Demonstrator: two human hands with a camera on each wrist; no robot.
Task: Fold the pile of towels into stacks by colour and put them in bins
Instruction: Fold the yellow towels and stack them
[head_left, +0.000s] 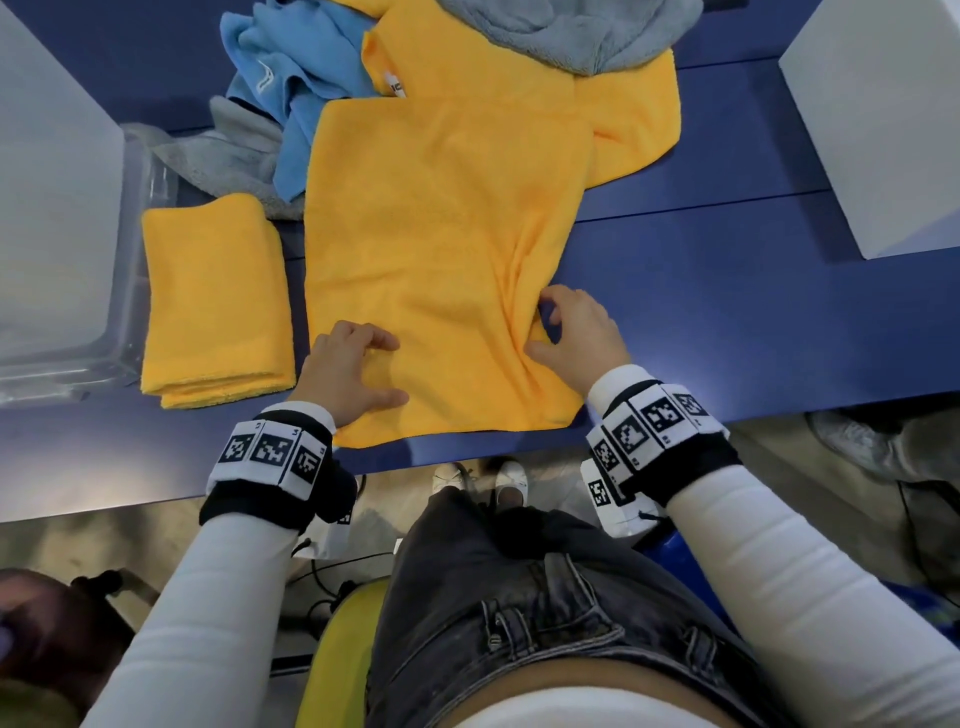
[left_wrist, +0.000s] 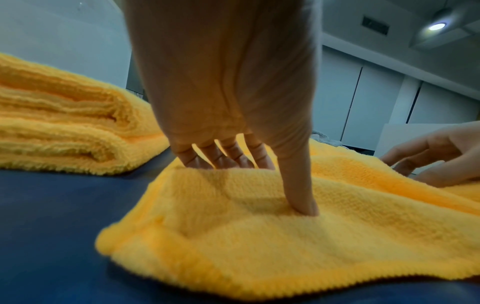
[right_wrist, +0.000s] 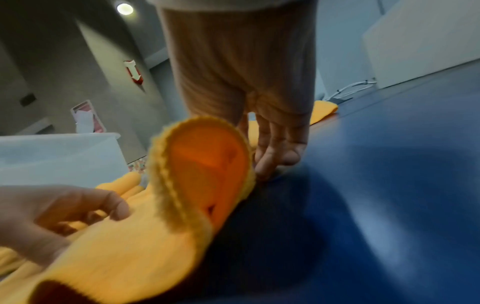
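The left hand (head_left: 349, 369) bunches a ridge of the spread yellow terry towel (head_left: 441, 234) between curled fingers and pressing thumb; the ridge hides its fingertips. The right hand (head_left: 576, 332) pinches the towel's lifted edge at 3 o'clock. The towel lies on the dark blue table (head_left: 727, 312). A folded yellow towel (head_left: 213, 296) sits at 9 o'clock beside a clear plastic bin (head_left: 136, 171). At 12 o'clock the frame crops a crumpled blue towel (head_left: 280, 67) and grey towel (head_left: 571, 31).

White arrow on red wall sign (right_wrist: 133, 72); towel tag (head_left: 397, 85) lettering illegible.
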